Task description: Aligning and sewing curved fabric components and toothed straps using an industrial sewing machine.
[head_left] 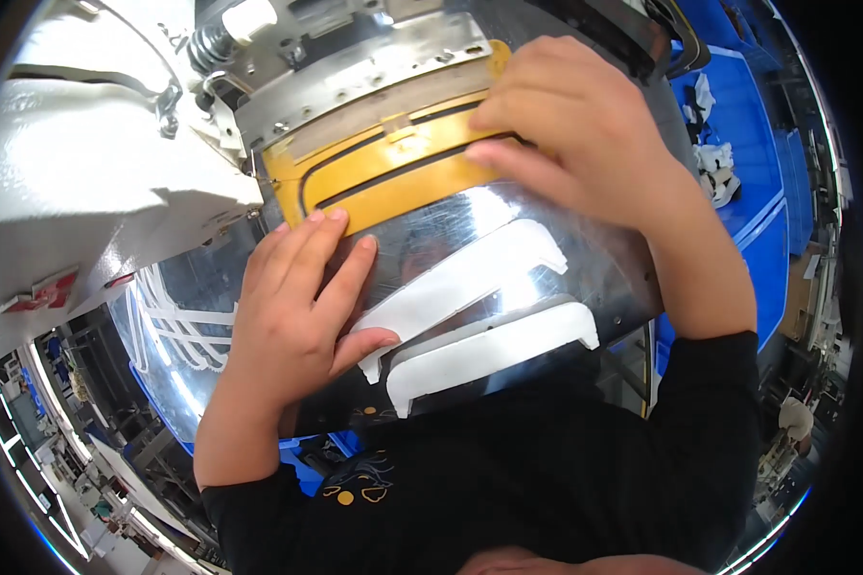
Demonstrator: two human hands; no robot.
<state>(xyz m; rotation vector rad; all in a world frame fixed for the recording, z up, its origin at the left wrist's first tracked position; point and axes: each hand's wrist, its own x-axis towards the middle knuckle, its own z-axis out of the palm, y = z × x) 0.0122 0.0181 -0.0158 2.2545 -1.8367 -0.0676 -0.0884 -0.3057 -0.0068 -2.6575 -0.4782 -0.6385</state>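
— Here, what does the frame show?

— A person in a black top bends over a polished metal plate (537,287) at a white machine (77,172). The left hand (292,311) lies flat, fingers spread narrow, its thumb touching the nearer of two white curved strips (451,287) on the plate's near half. The right hand (571,125) presses the yellow heating pad (384,172) at the far edge, fingers close together, gripping nothing.

— And the risk?

— Likely a shifted strip: a nudge from that thumb could slide it out of line on the slick plate. The other white strip (494,350) sits loose just nearer. Blue bins (738,115) stand at the far right.
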